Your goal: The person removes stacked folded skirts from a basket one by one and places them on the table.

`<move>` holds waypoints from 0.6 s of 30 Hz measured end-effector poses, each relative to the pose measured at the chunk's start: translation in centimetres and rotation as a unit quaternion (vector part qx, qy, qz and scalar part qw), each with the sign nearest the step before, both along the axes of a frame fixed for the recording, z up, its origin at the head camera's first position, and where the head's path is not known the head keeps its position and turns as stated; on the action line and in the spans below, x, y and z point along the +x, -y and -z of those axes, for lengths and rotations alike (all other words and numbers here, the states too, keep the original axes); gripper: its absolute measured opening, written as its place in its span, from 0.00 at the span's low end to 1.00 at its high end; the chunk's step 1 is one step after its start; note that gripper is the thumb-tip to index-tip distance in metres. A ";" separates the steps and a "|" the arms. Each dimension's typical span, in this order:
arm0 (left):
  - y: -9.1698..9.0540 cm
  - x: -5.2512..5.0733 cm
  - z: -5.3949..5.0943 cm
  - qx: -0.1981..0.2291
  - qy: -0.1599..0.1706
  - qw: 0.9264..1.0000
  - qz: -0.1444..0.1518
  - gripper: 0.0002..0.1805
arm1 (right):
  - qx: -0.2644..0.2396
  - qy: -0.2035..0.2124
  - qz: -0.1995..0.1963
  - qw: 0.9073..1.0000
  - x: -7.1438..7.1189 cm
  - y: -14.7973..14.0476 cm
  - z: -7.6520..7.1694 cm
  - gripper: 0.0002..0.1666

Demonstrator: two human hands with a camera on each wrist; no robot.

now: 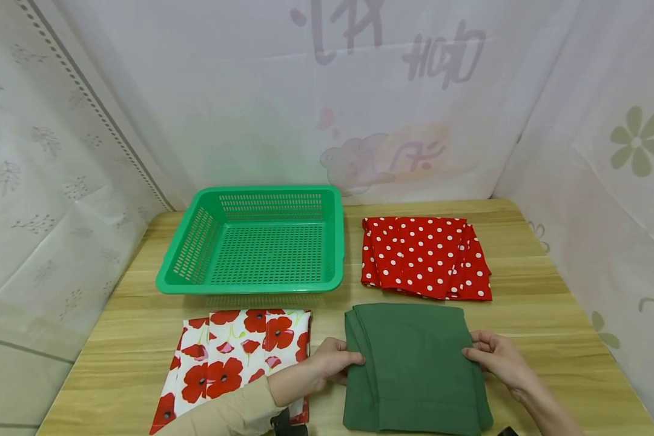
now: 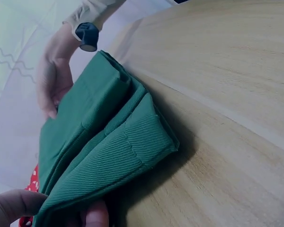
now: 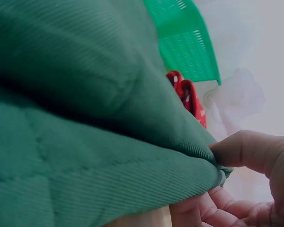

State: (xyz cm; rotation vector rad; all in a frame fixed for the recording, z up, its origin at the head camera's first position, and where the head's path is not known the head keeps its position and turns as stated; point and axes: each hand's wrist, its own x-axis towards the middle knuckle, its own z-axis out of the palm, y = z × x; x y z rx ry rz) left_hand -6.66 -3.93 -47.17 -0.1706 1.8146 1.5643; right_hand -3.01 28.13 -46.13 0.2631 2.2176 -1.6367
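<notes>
A folded dark green cloth (image 1: 419, 369) lies at the front of the table, its ribbed layers stacked in the left wrist view. My left hand (image 1: 333, 362) pinches its left edge, thumb on top and fingers underneath. At the opposite edge my right hand (image 1: 497, 358) pinches the layers between thumb and fingers; the right wrist view shows this thumb (image 3: 248, 150) pressing on the corner. Left of the green cloth is a folded white cloth with red poppies (image 1: 223, 363), partly covered by my left forearm. Behind it lies a folded red polka-dot cloth (image 1: 422, 257).
A green plastic basket (image 1: 251, 288) with slotted walls stands at the back left, nothing inside it. The wooden table (image 1: 545, 303) meets printed white curtains (image 1: 251, 109) at the back and both sides.
</notes>
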 end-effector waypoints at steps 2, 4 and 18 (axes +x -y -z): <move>0.1 0.1 0.0 0.000 0.001 1.000 -0.001 0.08 | 0.031 -0.012 0.004 0.999 0.0 0.2 0.2 0.19; 0.1 0.2 0.0 -0.003 0.004 1.000 -0.003 0.09 | 0.066 -0.022 0.008 0.998 0.0 0.3 0.4 0.19; 0.3 1.8 -3.9 -0.114 -0.312 0.936 0.119 0.39 | 0.164 -0.145 0.007 0.976 -0.8 1.5 -1.1 0.37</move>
